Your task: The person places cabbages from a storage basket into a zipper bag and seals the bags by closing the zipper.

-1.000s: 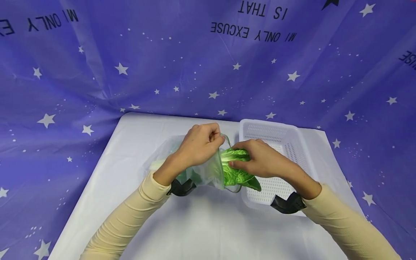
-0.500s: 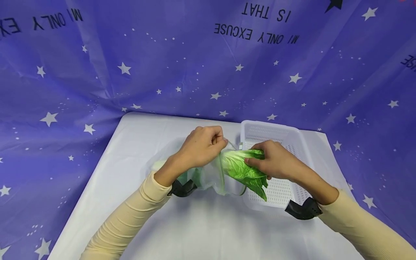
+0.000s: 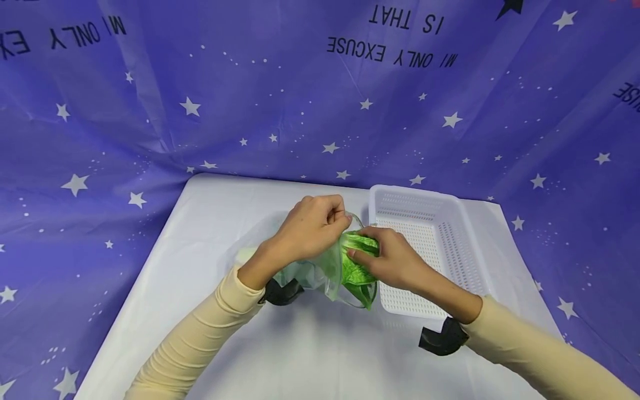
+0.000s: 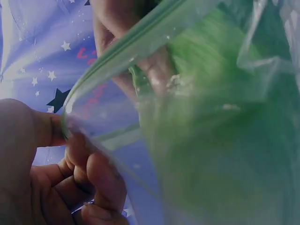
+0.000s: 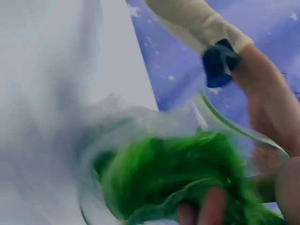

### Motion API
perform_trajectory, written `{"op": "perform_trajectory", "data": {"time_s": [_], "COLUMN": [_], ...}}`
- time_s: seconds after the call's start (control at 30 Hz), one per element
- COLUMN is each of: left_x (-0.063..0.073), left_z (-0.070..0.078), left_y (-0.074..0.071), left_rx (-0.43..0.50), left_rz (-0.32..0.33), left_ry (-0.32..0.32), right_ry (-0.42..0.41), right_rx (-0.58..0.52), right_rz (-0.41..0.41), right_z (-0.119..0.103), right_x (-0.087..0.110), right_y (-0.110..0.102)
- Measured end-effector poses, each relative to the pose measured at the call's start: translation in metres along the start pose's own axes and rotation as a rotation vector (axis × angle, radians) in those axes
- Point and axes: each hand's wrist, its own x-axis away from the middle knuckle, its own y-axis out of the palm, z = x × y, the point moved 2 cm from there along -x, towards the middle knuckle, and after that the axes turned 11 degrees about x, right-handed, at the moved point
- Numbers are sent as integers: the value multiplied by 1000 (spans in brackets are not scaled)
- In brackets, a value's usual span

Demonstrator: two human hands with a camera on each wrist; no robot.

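A clear plastic zip bag (image 3: 320,275) lies across the middle of the table, its mouth facing right. My left hand (image 3: 312,225) pinches the rim of that mouth between thumb and fingers, as the left wrist view shows close up. Leafy green lettuce (image 3: 357,272) sits partly in the mouth of the bag, its leaf ends showing outside. My right hand (image 3: 397,258) grips the leaves at the opening, thumb on top. Through the plastic a pale, whitish piece (image 3: 245,255) shows at the bag's left end. In the right wrist view the lettuce (image 5: 173,168) is blurred.
A white perforated plastic basket (image 3: 462,244) stands right of the bag, close by my right forearm. White cloth covers the table (image 3: 300,355). Behind it hangs a purple star-printed curtain (image 3: 280,100). Each wrist wears a black mount (image 3: 442,337).
My right hand first drew the lettuce rightward over the basket, then moved back left with it to the bag's mouth. My left hand has stayed on the rim.
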Motion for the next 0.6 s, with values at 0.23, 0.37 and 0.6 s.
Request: {"op": "perform_trajectory", "data": {"time_s": [0.23, 0.37, 0.6], "left_x": [1, 1, -1], "left_z": [-4, -6, -8], "left_y": [-7, -12, -22], "left_rx": [34, 56, 99], "left_rz": [69, 99, 128], "left_ry": [-4, 0, 4], "right_ry": [-150, -112, 0], "right_rx": [-224, -40, 148], "right_rz": [-11, 166, 144], "right_z": [15, 33, 62], "right_x": [10, 14, 6], "right_y": [12, 12, 19]}}
